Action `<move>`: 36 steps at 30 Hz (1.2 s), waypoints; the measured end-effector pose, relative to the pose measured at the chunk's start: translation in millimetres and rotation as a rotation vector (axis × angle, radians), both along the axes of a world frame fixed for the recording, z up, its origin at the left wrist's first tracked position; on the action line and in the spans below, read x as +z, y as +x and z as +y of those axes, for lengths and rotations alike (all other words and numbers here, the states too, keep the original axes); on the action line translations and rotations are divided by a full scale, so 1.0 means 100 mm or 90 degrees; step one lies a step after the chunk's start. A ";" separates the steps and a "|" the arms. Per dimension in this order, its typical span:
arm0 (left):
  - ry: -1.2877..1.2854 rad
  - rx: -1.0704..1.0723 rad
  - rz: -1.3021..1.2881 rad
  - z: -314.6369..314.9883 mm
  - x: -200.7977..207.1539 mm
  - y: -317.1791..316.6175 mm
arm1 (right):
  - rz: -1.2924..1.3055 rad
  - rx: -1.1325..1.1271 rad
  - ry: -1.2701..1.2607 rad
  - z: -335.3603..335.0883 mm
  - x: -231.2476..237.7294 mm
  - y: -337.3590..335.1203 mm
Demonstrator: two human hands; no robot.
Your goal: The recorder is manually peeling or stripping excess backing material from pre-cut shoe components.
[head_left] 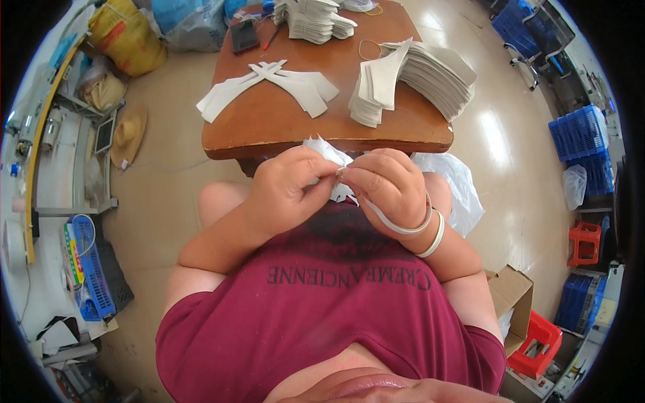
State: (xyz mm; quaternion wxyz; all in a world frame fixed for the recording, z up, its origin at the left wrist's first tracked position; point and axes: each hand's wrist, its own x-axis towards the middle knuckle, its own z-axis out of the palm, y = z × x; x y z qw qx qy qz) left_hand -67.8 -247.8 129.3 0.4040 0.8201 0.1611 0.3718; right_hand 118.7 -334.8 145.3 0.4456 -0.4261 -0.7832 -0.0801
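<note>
My left hand (289, 185) and my right hand (391, 181) meet in front of the table's near edge. Thumbs and fingertips of both are pinched together on a thin white piece (322, 149), cloth-like, part of which shows behind and below the fingers. The exact spot they grip is too small to make out. A pale band (435, 235) and a looser white loop circle my right wrist. Beyond the hands, curved off-white pieces (285, 87) lie crossed on the table. To their right stands a thick stack of similar curved pieces (437, 77).
The brown wooden table (269, 138) also carries another stack of pale pieces (312, 20) and a dark phone (244, 35). A white plastic bag (457, 188) lies beside my right knee. Blue crates (581, 134) and red stools (584, 243) stand at the right; a straw hat (129, 134) is at left.
</note>
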 end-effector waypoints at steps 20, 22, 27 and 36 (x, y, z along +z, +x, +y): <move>0.476 -0.090 0.139 0.16 0.17 -0.07 | -0.089 -0.140 -0.039 -0.10 -0.01 0.00; 0.457 -0.083 0.135 0.15 0.17 -0.07 | -0.079 -0.142 -0.038 -0.10 0.03 -0.01; 0.313 -0.057 0.088 0.10 0.07 -0.05 | -0.074 -0.029 0.007 -0.06 -0.05 0.06; -0.105 -0.043 -0.009 0.01 -0.12 -0.01 | -0.030 0.011 0.073 0.01 -0.20 -0.02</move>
